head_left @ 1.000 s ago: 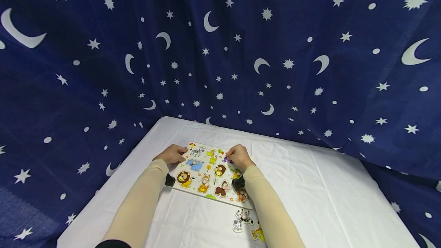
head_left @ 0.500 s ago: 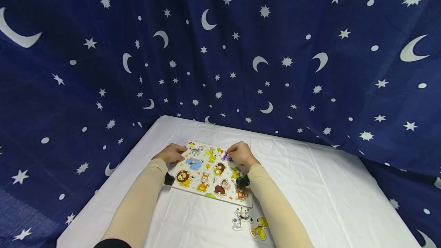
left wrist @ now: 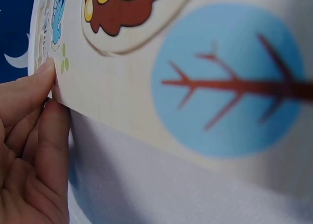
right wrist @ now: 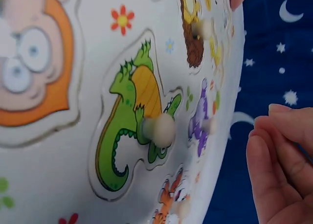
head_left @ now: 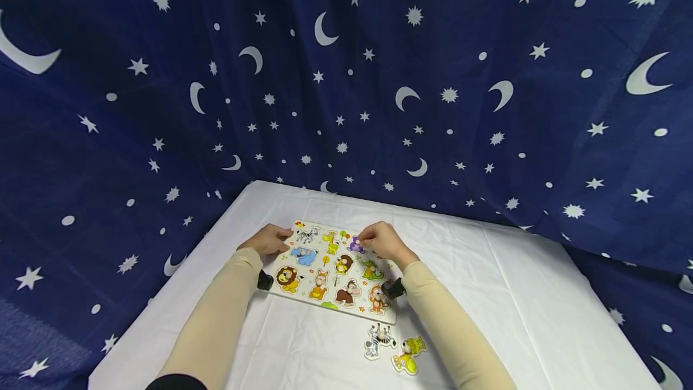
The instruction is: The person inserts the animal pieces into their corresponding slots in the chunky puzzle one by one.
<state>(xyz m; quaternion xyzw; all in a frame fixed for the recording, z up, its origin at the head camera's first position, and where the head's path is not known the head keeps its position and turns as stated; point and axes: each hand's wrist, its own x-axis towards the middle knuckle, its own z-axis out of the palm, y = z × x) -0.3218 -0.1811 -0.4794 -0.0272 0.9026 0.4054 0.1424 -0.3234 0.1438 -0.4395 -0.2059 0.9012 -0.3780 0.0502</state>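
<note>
Wooden animal peg puzzle board [head_left: 330, 269] flat on white tablecloth [head_left: 514, 294], before star-and-moon curtain [head_left: 487, 107]. Left hand [head_left: 269, 239] at board's left edge, thumb and fingers [left wrist: 41, 121] pinching the rim. Right hand [head_left: 383, 239] at far right corner, fingers [right wrist: 279, 155] curled beside purple piece [head_left: 355, 245]; contact with its peg not discernible. Green crocodile piece [right wrist: 132, 126] seated in board. Loose zebra piece [head_left: 379, 340] and yellow piece [head_left: 409, 355] on cloth near board's front edge.
</note>
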